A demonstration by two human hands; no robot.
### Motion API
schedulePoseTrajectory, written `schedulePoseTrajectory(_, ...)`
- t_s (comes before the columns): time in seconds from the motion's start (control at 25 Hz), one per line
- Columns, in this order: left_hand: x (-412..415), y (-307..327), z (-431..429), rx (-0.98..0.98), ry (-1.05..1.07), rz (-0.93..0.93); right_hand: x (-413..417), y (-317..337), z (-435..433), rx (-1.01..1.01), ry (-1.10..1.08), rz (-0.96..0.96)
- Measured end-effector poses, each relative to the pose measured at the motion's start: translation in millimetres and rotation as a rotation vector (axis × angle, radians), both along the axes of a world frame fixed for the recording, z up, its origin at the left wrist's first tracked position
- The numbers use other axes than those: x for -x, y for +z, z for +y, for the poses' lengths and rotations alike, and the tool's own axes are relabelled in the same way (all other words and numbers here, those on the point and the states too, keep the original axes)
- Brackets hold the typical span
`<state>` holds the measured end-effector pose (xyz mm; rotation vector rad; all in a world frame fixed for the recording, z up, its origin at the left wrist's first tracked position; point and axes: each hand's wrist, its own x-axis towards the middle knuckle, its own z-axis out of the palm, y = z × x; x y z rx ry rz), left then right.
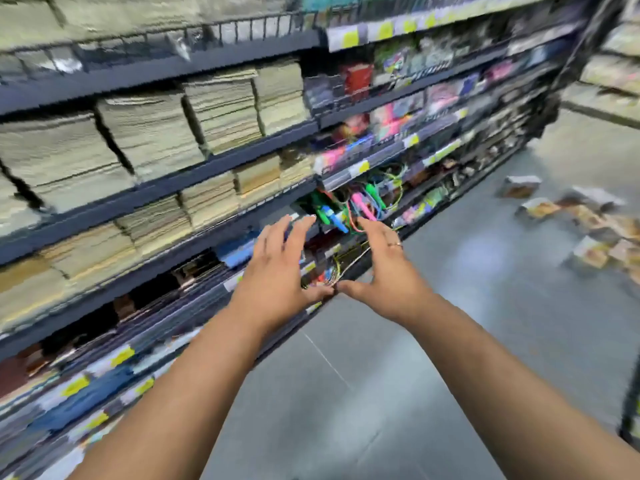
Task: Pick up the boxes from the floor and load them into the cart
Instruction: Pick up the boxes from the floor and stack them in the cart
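Observation:
Several small boxes (585, 220) with white and brown printed faces lie scattered on the grey floor at the right, well ahead of me. One box (519, 186) sits apart, nearer the shelving. My left hand (277, 271) and my right hand (384, 268) are stretched out in front of me at mid-frame, fingers spread and empty, thumbs nearly touching. Both hands are far from the boxes. No cart shows clearly; the picture is blurred by motion.
A tall dark shelving unit (207, 161) runs along the left, stacked with paper goods and colourful packets. Another shelf (613, 74) stands at the far right. A dark upright frame (628, 420) cuts in at the right edge. Grey aisle floor (450, 341) lies between.

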<state>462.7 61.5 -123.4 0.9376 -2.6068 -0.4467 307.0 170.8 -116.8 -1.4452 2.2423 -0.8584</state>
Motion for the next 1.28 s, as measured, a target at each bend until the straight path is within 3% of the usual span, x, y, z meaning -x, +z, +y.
schedulePoseTrajectory(0.28,178,-2,-9,-0.005,-0.410,-0.019,123,-8,53,-0.002,-0.426,-0.014)
schedulePoseTrajectory(0.56,370,-12,26,-0.006,-0.612,-0.023,275,-13,116,-0.034,-0.669,-0.022)
schedulePoseTrajectory(0.88,562,-5,34,-0.040,-0.608,0.000,472,10,135,-0.081,-0.679,0.022)
schedulePoseTrajectory(1.28,806,-19,-41,-0.068,-0.650,0.012,698,-9,66,-0.131,-0.720,0.036)
